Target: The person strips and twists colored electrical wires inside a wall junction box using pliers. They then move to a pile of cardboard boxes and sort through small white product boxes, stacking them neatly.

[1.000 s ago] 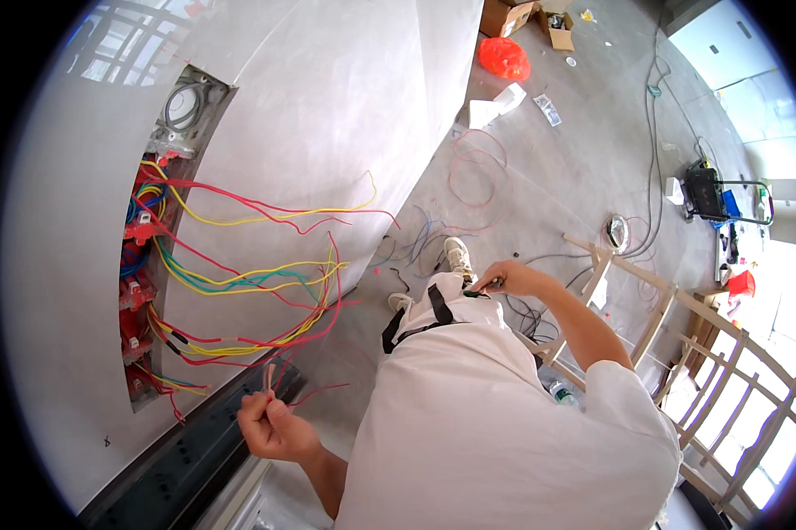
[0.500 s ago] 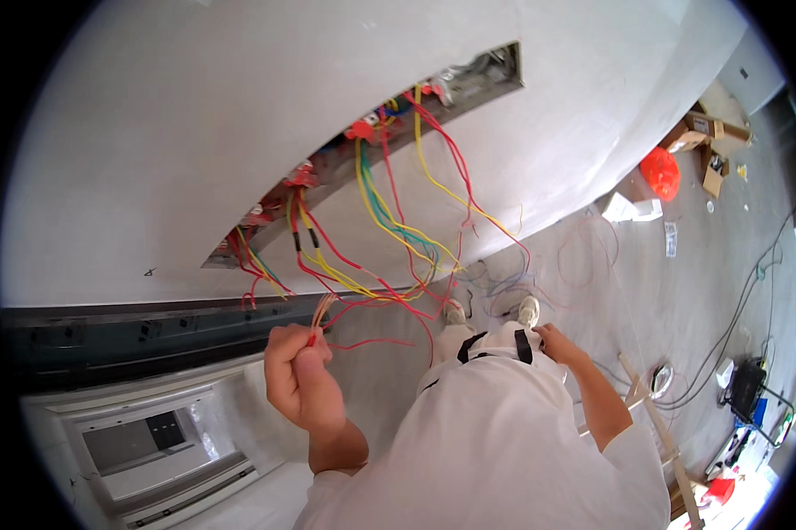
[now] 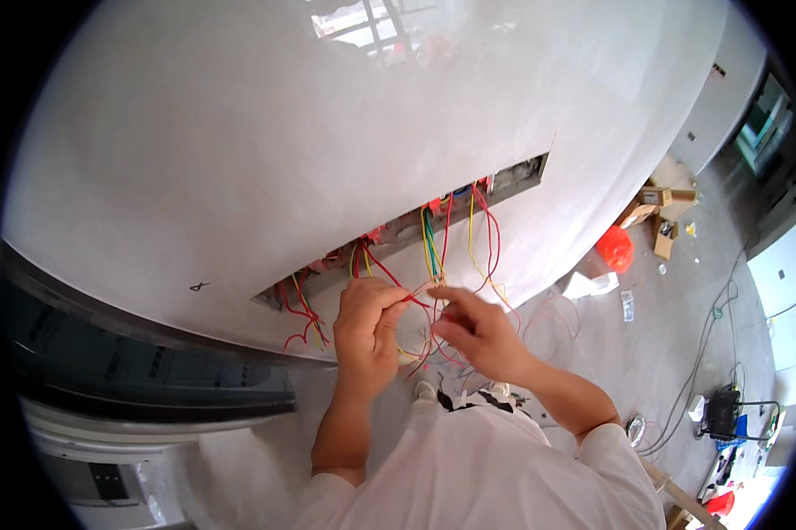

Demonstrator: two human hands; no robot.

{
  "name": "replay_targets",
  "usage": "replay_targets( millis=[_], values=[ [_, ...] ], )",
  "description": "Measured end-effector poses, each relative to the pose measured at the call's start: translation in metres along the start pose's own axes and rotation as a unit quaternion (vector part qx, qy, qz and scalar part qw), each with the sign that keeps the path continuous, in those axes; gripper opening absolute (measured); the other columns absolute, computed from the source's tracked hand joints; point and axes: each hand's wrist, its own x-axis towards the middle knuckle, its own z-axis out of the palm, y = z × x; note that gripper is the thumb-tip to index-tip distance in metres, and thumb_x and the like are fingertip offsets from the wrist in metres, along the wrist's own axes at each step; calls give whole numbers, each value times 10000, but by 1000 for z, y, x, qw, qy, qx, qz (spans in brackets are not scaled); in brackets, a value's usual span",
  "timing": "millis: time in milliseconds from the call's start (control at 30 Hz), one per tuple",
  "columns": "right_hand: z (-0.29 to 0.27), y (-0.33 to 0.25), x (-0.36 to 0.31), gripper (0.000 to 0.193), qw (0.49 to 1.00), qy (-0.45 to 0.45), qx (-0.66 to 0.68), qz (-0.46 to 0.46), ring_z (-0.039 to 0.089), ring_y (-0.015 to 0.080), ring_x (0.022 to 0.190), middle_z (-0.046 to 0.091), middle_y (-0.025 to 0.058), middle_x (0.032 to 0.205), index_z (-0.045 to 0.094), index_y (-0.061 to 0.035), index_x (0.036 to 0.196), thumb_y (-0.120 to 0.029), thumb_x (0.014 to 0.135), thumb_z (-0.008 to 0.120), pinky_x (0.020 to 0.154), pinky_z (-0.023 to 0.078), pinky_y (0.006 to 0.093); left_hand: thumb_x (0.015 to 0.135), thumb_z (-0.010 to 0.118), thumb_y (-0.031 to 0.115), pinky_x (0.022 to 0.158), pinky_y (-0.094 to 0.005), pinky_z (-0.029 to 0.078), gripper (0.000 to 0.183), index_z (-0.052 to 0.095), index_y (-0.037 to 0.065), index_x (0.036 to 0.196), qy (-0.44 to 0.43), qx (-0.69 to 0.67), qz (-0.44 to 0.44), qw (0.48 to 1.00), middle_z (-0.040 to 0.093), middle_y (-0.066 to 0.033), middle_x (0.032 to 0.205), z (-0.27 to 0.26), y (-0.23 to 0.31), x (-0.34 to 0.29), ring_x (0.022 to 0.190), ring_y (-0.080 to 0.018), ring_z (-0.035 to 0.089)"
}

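My left hand (image 3: pixel 367 331) is closed around red electrical wires (image 3: pixel 415 301), pinching them between thumb and forefinger. Their bare copper ends (image 3: pixel 424 286) stick out toward my right hand (image 3: pixel 481 332), whose bent fingers meet them at the tips. Just how the right fingertips grip the copper is hard to make out. Behind both hands, a long slot (image 3: pixel 513 185) is cut into the pale wall. Red, yellow and green wires (image 3: pixel 431 247) hang out of it, and a shorter red and yellow bunch (image 3: pixel 302 309) dangles at its left end.
Cardboard boxes (image 3: pixel 649 208) and a red plastic bag (image 3: pixel 616 249) lie on the floor at the right. Cables (image 3: pixel 694 353) run past a black folding cart (image 3: pixel 724 413). A wooden ladder (image 3: pixel 680 496) stands at lower right, and a dark window sill (image 3: pixel 150 362) at left.
My right hand has come up from beside my leg to the wire ends. The left hand has shifted right, still holding the wires. The view has tilted, showing more wall.
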Motion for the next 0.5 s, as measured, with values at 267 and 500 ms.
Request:
replay_targets(
  millis=[267, 500],
  values=[
    [-44, -55, 33, 264, 998, 15, -52, -39, 548, 50, 690, 638, 10, 749, 668, -16, 1267, -115, 1021, 659, 605, 400, 241, 899, 710, 4, 880, -390, 481, 92, 714, -3, 990, 8, 39, 86, 996, 716, -108, 982, 22, -16, 33, 936, -301, 655],
    [-53, -61, 43, 226, 981, 33, -187, -45, 589, 93, 686, 660, 40, 749, 660, 34, 1150, -133, 1000, 689, 618, 449, 277, 862, 734, -31, 784, -425, 492, 147, 757, 13, 1000, -83, -56, 53, 994, 713, -131, 933, 19, -22, 40, 868, -321, 656]
  ],
)
